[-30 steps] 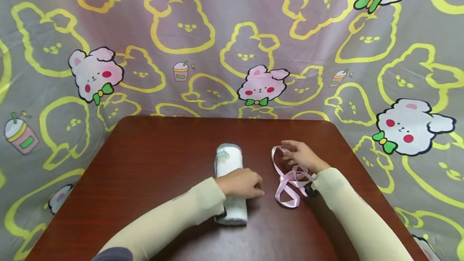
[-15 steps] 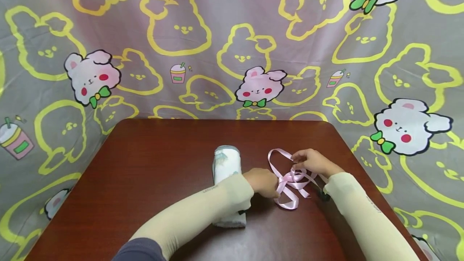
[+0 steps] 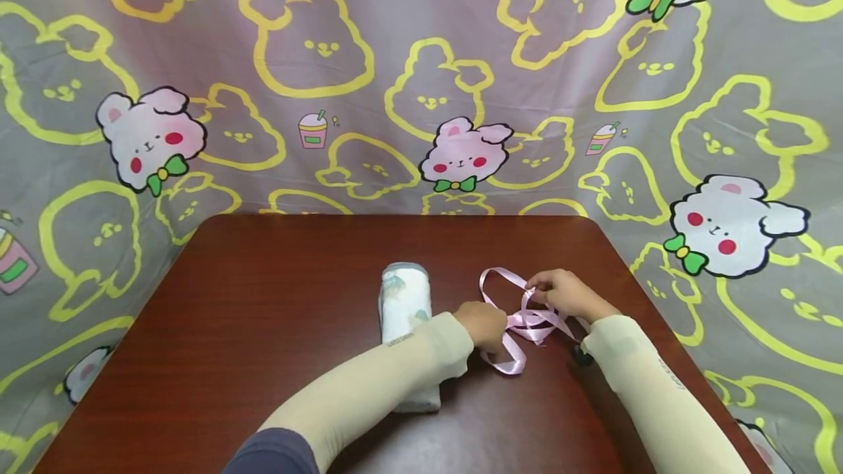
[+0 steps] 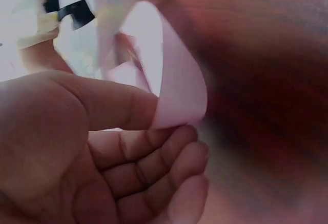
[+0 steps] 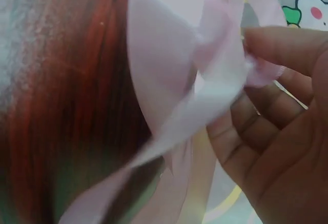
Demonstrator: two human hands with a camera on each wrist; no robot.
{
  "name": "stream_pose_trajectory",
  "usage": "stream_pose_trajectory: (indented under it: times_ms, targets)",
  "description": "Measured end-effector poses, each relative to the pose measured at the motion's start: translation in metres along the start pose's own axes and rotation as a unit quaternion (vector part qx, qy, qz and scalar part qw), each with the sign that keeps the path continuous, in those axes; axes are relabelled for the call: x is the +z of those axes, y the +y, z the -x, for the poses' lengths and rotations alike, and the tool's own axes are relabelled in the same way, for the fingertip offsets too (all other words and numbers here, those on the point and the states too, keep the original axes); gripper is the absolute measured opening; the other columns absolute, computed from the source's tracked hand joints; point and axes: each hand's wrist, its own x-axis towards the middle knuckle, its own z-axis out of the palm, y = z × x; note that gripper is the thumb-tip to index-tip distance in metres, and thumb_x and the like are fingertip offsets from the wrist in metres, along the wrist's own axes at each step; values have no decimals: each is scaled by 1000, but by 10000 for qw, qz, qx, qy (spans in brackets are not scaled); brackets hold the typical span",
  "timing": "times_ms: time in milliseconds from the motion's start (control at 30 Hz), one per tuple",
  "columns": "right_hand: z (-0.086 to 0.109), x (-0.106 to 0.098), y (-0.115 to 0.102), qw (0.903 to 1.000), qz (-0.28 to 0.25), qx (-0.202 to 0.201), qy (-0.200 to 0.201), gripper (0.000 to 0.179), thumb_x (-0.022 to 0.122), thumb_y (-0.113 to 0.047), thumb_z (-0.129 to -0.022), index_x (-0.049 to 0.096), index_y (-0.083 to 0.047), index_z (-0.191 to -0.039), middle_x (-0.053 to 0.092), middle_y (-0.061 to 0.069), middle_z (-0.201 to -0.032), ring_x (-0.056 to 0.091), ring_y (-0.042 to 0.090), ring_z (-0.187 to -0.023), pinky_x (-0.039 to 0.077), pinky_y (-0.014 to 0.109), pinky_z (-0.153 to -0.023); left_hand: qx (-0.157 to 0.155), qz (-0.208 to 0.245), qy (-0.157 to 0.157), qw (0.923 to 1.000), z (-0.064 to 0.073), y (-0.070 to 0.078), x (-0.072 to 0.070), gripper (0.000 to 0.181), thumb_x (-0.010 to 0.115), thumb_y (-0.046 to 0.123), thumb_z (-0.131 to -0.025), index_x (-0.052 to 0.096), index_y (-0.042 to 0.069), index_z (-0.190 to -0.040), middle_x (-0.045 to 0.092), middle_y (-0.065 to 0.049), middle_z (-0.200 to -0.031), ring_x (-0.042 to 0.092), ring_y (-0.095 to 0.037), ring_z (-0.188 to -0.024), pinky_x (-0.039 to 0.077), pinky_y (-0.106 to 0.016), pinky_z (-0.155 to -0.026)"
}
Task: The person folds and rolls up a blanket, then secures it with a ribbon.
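Note:
A loose tangle of pink satin ribbon [image 3: 511, 369] lies on the right part of the table. My left hand [image 3: 483, 328] pinches one loop of it between thumb and fingers; the left wrist view shows this ribbon loop [image 4: 182, 83] standing up from the thumb tip. On the far right side of the tangle, my right hand [image 3: 563, 293] pinches another stretch of ribbon [image 5: 159, 44], with strands hanging across the right wrist view. A rolled white towel [image 3: 403, 313] with a pale leaf print and grey edge lies left of the ribbon, partly hidden under my left forearm.
The brown wooden table [image 3: 276, 298] carries the towel and ribbon. A grey curtain [image 3: 369, 108] with yellow outlines and rabbit faces stands close behind it and along both sides. A small black wrist-camera piece [image 3: 582, 355] sits under my right wrist.
My left hand has moved right, from over the towel to the ribbon, and taken hold of it. My right hand has shifted slightly right and nearer. The ribbon loops have changed shape.

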Motion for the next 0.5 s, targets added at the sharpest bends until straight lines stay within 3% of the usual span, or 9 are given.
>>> stream_pose_trajectory:
  times_ms: [167, 233, 333, 433, 500]
  targets:
    - [3, -8, 3, 9954, -685, 397, 536, 14, 62, -12, -95, 70, -4, -102, 62, 14, -78, 55, 25, -68, 47, 35, -55, -90, 412, 417, 9982, 8, -27, -27, 12, 71, 25, -77, 64, 20, -70, 64, 3, -75, 57, -15, -65, 47, -37, -54]
    - [4, -12, 6, 9920, -851, 481, 795, 18, 61, -16, -97, 69, 0, -102, 62, 17, -77, 57, 27, -69, 48, 36, -58, -154, 642, 712, 9953, 12, -44, -42, 13, 67, 22, -79, 61, 19, -68, 62, 3, -71, 56, -15, -64, 45, -37, -54]
    - [6, -16, 12, 9854, -1096, 540, 1189, 25, 59, -18, -99, 64, 6, -102, 61, 17, -74, 59, 28, -68, 51, 37, -60, -210, 1002, 1161, 9879, 19, -74, -59, 17, 61, 15, -79, 53, 17, -63, 48, 5, -58, 43, -12, -55, 37, -32, -48]
    - [6, -18, 16, 9786, -1290, 557, 1504, 29, 58, -17, -99, 61, 11, -103, 62, 16, -76, 62, 22, -68, 53, 34, -63, -288, 1198, 1561, 9800, 26, -105, -67, 19, 57, 12, -80, 50, 17, -63, 40, 7, -54, 36, -10, -52, 31, -29, -46]
    - [6, -18, 18, 9757, -1344, 575, 1633, 29, 57, -16, -99, 61, 12, -106, 63, 16, -79, 63, 19, -67, 54, 32, -62, -399, 1291, 1792, 9745, 33, -124, -70, 19, 58, 13, -83, 53, 17, -65, 43, 8, -55, 40, -10, -52, 33, -29, -48]
